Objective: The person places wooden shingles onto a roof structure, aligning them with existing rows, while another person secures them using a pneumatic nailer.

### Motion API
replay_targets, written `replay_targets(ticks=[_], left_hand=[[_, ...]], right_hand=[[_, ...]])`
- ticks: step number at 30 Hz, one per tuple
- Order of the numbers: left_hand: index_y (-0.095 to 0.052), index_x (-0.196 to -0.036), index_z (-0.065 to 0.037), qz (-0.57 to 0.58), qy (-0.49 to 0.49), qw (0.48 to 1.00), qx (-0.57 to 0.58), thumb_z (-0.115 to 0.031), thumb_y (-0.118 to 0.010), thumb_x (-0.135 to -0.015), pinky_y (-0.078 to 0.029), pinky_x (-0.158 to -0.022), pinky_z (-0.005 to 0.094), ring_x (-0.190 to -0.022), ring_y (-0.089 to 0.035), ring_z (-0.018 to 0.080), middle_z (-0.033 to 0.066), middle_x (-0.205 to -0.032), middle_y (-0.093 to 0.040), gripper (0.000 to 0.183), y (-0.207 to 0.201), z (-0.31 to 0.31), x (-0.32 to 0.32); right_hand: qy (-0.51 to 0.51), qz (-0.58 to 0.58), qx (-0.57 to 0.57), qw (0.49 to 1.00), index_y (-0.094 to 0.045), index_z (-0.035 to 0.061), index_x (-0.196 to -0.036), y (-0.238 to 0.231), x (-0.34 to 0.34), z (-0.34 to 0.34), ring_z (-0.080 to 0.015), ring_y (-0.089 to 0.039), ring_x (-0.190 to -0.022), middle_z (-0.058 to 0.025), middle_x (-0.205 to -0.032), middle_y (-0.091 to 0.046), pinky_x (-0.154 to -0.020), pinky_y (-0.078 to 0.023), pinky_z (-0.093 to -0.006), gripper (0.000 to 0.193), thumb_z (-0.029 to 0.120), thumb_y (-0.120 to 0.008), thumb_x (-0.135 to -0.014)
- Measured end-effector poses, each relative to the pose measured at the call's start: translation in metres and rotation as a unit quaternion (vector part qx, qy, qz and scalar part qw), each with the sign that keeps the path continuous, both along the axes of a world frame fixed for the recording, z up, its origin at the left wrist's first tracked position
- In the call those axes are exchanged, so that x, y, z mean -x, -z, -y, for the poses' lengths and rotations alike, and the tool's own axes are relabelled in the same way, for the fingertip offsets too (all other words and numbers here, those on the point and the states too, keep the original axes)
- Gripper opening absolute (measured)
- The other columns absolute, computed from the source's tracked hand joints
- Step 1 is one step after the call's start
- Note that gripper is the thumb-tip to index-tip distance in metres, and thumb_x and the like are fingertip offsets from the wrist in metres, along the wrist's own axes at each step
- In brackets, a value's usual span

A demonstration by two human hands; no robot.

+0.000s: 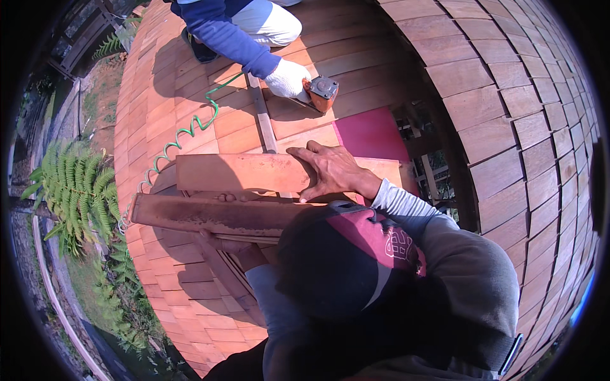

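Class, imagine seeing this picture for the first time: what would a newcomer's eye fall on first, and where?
Likely the vivid pink sheet, right of centre in the upper half, just below and to the right of the orange-and-black tool in a co-worker's white-gloved hand. Next, the bright green coiled hose, winding over reddish shingles at upper left. Then, near the centre, the right hand, spread across an orange-brown board.

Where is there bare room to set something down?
Bare shingles lie between the green hose and the roof's left edge; the right slope beyond the dark gap is bare. Crowded middle: boards, left hand, right hand, co-worker's gloved hand, power tool.
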State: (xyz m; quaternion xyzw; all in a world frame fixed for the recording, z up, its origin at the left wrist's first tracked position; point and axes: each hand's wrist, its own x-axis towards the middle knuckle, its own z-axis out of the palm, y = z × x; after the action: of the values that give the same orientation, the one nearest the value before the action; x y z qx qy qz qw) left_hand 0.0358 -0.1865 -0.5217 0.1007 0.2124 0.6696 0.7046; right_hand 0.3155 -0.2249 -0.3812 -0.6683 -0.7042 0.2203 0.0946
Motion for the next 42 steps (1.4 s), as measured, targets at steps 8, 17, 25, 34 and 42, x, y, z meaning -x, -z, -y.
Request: replay_targets(ticks=[8,17,25,34,42], left_hand=[[-0.05,-0.128,0.003,0.078,-0.026,0.992,-0.092,-0.061,-0.059,-0.086,-0.044,-0.096,0.0497,-0.11,-0.052,0.0307,0.018,-0.118,-0.051,0.078,-0.042,-0.016,0.08],[-0.046,-0.131,0.002,0.099,-0.091,0.984,-0.117,-0.054,-0.068,-0.082,-0.042,-0.096,0.0496,-0.11,-0.051,0.0303,0.0174,-0.119,-0.05,0.078,-0.052,-0.01,0.094],[-0.048,-0.126,0.008,0.124,-0.07,0.982,-0.122,-0.064,-0.062,-0.084,-0.042,-0.095,0.0514,-0.11,-0.05,0.0303,0.0174,-0.119,-0.049,0.085,-0.043,-0.011,0.088],[-0.048,-0.127,0.011,0.087,-0.087,0.988,-0.089,-0.062,-0.065,-0.082,-0.042,-0.095,0.0517,-0.109,-0.051,0.0302,0.0176,-0.121,-0.048,0.087,-0.044,-0.012,0.088],[-0.044,-0.133,0.004,0.1,-0.071,0.99,-0.067,-0.059,-0.07,-0.078,-0.043,-0.095,0.0513,-0.109,-0.051,0.0302,0.0164,-0.12,-0.048,0.088,-0.035,-0.011,0.088]], right_hand=[[-0.002,0.121,0.012,0.993,-0.053,0.0127,-0.145,0.022,-0.095,0.063,-0.037,-0.064,-0.102,-0.0151,-0.108,-0.06,-0.086,-0.053,-0.0466,0.095,0.046,-0.083,-0.061],[0.048,0.026,0.038,0.998,-0.051,0.0092,-0.148,0.053,-0.111,0.08,-0.0407,-0.061,-0.107,-0.0201,-0.113,-0.058,-0.094,-0.05,-0.0502,0.1,0.042,-0.083,-0.059],[0.068,0.072,0.041,0.994,-0.055,0.013,-0.146,0.045,-0.169,0.093,-0.0391,-0.051,-0.132,-0.0183,-0.136,-0.059,-0.114,-0.036,-0.0529,0.087,0.029,-0.082,-0.065],[0.044,0.094,0.011,0.995,-0.057,0.0117,-0.145,0.069,-0.212,0.05,-0.0379,-0.047,-0.134,-0.0146,-0.146,-0.052,-0.117,-0.036,-0.0468,0.083,0.02,-0.079,-0.065],[-0.023,0.111,-0.045,0.993,-0.062,0.01,-0.14,0.09,-0.226,0.026,-0.0356,-0.046,-0.135,-0.0139,-0.142,-0.053,-0.118,-0.036,-0.0438,0.078,0.015,-0.077,-0.064]])
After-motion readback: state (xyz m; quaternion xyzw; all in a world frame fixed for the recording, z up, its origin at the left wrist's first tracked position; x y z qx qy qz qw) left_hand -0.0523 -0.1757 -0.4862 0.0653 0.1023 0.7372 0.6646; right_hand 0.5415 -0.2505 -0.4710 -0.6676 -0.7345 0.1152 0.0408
